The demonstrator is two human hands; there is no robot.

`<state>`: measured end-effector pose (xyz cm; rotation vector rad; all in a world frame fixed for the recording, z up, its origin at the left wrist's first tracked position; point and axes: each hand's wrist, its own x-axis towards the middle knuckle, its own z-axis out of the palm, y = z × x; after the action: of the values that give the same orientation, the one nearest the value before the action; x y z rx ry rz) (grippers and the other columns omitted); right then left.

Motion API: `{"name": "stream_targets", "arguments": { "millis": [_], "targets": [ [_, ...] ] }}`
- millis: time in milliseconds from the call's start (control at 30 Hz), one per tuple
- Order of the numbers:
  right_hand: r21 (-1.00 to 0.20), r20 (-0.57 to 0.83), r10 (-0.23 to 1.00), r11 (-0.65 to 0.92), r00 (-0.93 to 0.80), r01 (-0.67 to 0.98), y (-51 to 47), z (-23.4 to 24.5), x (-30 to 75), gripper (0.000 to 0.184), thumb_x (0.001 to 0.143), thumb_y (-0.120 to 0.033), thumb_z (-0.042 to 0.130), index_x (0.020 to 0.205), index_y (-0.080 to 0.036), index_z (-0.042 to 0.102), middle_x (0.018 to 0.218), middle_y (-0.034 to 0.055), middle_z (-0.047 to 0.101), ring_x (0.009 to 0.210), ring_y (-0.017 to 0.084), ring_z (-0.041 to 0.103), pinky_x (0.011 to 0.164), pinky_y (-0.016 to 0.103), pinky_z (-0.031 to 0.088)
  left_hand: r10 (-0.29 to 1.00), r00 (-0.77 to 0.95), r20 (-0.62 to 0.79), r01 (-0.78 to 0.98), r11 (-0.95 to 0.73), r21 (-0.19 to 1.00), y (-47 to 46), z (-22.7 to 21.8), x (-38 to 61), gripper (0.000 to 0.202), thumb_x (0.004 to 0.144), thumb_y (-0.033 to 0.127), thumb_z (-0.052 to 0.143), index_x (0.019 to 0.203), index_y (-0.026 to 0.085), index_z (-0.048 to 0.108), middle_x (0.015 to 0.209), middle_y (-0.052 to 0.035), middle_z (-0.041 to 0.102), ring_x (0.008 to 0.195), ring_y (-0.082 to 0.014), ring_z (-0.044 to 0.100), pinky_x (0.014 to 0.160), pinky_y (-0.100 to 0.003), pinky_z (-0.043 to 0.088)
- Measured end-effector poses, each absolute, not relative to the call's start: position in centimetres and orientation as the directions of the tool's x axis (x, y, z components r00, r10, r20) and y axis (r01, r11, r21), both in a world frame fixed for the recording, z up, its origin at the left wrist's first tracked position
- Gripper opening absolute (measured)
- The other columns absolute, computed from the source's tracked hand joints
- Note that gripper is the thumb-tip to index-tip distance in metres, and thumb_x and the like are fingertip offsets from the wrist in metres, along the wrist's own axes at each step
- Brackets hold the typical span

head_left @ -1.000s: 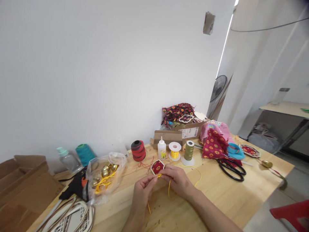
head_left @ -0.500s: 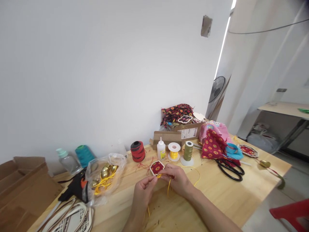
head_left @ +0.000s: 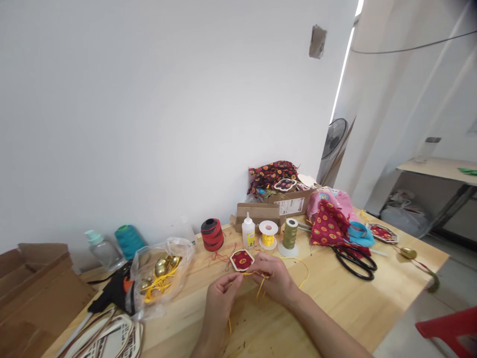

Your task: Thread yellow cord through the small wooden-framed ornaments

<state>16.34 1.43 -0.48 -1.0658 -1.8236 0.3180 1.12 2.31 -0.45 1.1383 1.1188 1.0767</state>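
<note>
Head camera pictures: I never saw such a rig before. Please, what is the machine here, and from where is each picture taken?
There is no machine here: these are a person's own bare hands, left and right. All three pictures come from one camera worn on the head, looking forward and down. Both hands hold yellow cord beside a small red fabric hexagon. On the wooden table are also black-handled scissors and a glue bottle.

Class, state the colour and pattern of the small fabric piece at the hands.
The fabric piece is red with round yellow motifs; clearest in the head view.
</note>
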Motion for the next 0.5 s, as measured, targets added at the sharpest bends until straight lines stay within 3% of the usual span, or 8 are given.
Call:
{"name": "stream_targets", "arguments": {
  "millis": [233, 367, 500],
  "targets": [
    [-0.567, 0.664, 0.718, 0.666, -0.210, 0.485, 1.3, -0.6, 16.1, 0.013, 0.072, -0.015, 0.052, 0.072, -0.020, 0.065, 0.061, 0.0011, 0.051, 0.054, 0.010, 0.047, 0.049, 0.019, 0.035, 0.980, 0.177, -0.090, -0.093, 0.108, 0.990, 2.8, -1.3, 0.9, 0.029, 0.055, 0.034, 0.067, 0.074, 0.013, 0.069, 0.055, 0.0010, 0.064, 0.054, -0.0130, 0.054, 0.052, -0.020, 0.040],
    [-0.571, 0.614, 0.723, 0.684, -0.317, 0.454, 0.7, -0.1, 16.3, 0.019, 0.064, -0.006, 0.049, 0.072, -0.018, 0.062, 0.065, 0.0009, 0.050, 0.057, 0.010, 0.046, 0.050, 0.020, 0.035, 0.978, 0.187, -0.090, -0.093, 0.109, 0.990, 2.8, -1.4, 0.8, 0.027, 0.058, 0.034, 0.065, 0.077, 0.014, 0.068, 0.061, 0.0003, 0.067, 0.060, -0.0151, 0.057, 0.059, -0.022, 0.042],
    [-0.628, 0.574, 0.777, 0.620, -0.259, 0.471, 0.4, 0.4, 16.6, 0.020, 0.065, -0.010, 0.046, 0.079, -0.017, 0.057, 0.065, 0.0002, 0.047, 0.056, 0.011, 0.041, 0.048, 0.021, 0.033, 0.983, 0.176, -0.052, -0.080, 0.067, 0.995, 2.6, -1.1, 0.8, 0.024, 0.059, 0.031, 0.064, 0.076, 0.014, 0.068, 0.065, -0.0007, 0.068, 0.066, -0.0163, 0.058, 0.064, -0.023, 0.043]
  ]
}}
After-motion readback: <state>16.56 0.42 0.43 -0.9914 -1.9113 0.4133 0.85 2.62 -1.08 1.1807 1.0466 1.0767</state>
